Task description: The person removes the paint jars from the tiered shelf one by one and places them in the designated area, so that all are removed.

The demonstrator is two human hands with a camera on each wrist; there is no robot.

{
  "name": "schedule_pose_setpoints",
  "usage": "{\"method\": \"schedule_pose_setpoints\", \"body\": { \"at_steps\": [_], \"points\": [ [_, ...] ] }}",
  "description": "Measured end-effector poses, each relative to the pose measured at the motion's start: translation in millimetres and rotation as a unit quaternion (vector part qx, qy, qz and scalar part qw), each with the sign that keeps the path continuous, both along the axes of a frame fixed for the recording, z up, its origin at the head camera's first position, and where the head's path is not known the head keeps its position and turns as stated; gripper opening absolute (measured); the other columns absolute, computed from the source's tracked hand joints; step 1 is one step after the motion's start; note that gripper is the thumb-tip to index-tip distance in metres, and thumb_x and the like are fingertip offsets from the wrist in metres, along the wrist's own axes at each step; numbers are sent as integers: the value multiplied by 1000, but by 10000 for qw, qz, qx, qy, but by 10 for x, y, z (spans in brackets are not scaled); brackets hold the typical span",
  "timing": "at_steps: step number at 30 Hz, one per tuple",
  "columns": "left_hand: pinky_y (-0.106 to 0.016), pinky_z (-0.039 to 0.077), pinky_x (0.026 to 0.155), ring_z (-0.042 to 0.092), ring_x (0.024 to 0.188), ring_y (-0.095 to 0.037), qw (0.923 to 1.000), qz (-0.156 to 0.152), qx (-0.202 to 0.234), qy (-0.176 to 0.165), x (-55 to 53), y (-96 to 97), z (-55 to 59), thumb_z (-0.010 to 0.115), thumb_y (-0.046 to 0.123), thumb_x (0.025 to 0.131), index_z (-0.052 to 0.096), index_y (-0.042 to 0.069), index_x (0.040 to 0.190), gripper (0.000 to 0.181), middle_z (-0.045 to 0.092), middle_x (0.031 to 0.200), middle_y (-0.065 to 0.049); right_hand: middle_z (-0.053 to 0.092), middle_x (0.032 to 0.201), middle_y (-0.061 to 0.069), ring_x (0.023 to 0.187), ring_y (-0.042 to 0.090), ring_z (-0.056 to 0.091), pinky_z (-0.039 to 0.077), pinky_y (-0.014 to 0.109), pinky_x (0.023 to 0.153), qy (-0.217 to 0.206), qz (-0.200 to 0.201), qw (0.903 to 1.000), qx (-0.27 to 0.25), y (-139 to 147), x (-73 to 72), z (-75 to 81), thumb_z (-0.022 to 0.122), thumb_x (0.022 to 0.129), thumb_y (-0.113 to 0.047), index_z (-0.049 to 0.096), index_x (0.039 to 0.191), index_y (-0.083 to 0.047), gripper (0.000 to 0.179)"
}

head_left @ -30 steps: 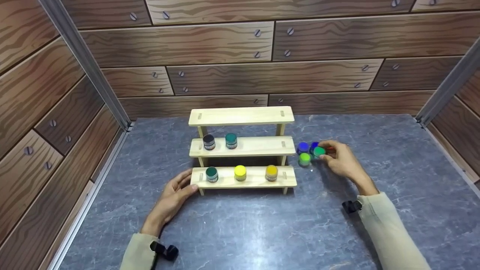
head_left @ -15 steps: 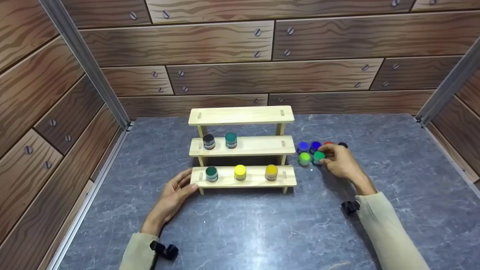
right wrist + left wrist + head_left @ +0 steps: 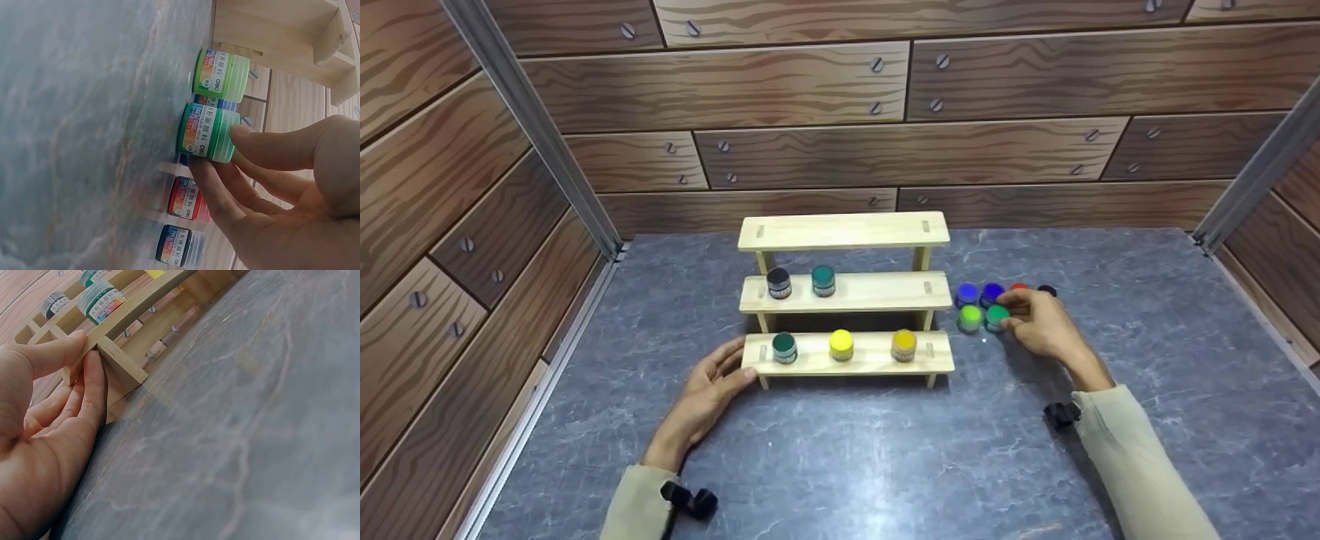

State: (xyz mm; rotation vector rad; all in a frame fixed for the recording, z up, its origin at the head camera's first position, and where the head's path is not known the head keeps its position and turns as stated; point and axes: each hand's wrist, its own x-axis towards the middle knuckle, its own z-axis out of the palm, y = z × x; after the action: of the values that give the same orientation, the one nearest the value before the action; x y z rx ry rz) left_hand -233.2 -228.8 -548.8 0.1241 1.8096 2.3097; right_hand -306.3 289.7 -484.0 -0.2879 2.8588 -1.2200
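A wooden three-step display rack stands on the table. My left hand grips the left end of its lowest step, thumb on top and fingers underneath, as the left wrist view shows too. To the right of the rack, my right hand pinches a green paint jar between thumb and fingers. That jar stands upright on the table beside a light green paint jar. Behind them are a violet-blue jar, a dark blue jar, a red jar and a black jar.
On the lowest step stand a dark green jar, a yellow jar and an orange-yellow jar. The middle step bears a black jar and a teal jar. Wood-patterned walls enclose the grey marbled table.
My right hand has brought the green jar down and toward me, beside the light green one. The red and black jars behind have come into view. My left hand has stayed on the rack.
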Motion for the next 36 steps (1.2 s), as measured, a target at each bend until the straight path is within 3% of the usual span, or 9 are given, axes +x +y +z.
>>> {"method": "schedule_pose_setpoints", "body": {
  "at_steps": [9,19,27,36],
  "points": [
    [-27,53,110,55,138,-26,10000,67,-26,-36,1,-9,4,67,-2,99,26,-8,164,77,31,166,-32,64,134,39,124,53,65,56,53,105,293,81,9992,-273,-64,94,280,66,99,5,59,138,16,41],
    [-26,52,110,54,140,-26,10000,18,-27,-6,-5,0,-6,67,-2,100,25,-7,165,78,30,168,-31,69,131,30,120,47,68,55,58,107,710,459,9958,-351,-435,249,615,74,101,-7,65,133,8,37],
    [-28,53,111,55,139,-26,10000,38,4,8,-12,2,-2,67,-3,99,26,-8,164,77,31,167,-32,70,131,26,121,44,69,55,55,109,863,682,9928,-471,-715,281,702,75,99,-7,66,134,6,38],
    [-27,53,110,57,136,-25,10000,50,-22,12,-13,3,-13,67,-3,99,26,-8,164,76,32,166,-32,70,129,29,118,42,70,57,50,108,965,1034,9817,-1278,-1049,240,709,76,97,-1,66,133,8,39]
  ]
}}
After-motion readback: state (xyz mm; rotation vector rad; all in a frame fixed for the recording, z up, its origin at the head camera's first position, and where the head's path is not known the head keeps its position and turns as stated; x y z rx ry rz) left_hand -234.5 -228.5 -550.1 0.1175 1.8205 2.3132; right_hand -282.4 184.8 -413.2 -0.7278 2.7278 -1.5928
